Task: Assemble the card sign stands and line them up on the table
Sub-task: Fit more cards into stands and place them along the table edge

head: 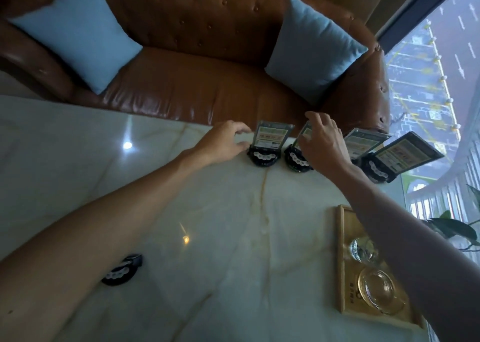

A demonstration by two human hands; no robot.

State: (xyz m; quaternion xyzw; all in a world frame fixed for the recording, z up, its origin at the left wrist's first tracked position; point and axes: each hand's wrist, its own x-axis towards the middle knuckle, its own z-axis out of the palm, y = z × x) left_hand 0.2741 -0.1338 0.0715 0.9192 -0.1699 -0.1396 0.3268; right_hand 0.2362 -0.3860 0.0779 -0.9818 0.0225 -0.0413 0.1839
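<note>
A: Nearest the person, what lay on the marble desk (pixel 233 237)?

B: 1 spare black base (pixel 122 269) with no card, beside the left forearm, well apart from the row. Opposite it sat a wooden tray (pixel 342 263) with glassware.

A: And farther out?

B: 4 assembled card sign stands along the far edge. The left hand (pixel 223 143) had loose, open fingers just beside the leftmost stand (pixel 267 147), thumb near its base, gripping nothing. The right hand (pixel 320 139) hung spread over the second stand (pixel 298 154); whether it touched the card, I couldn't tell.

A: The risk?

B: Probably a nudge at the card top tipping a stand off the edge toward the leather sofa (pixel 207 82), or knocking its neighbour.
</note>
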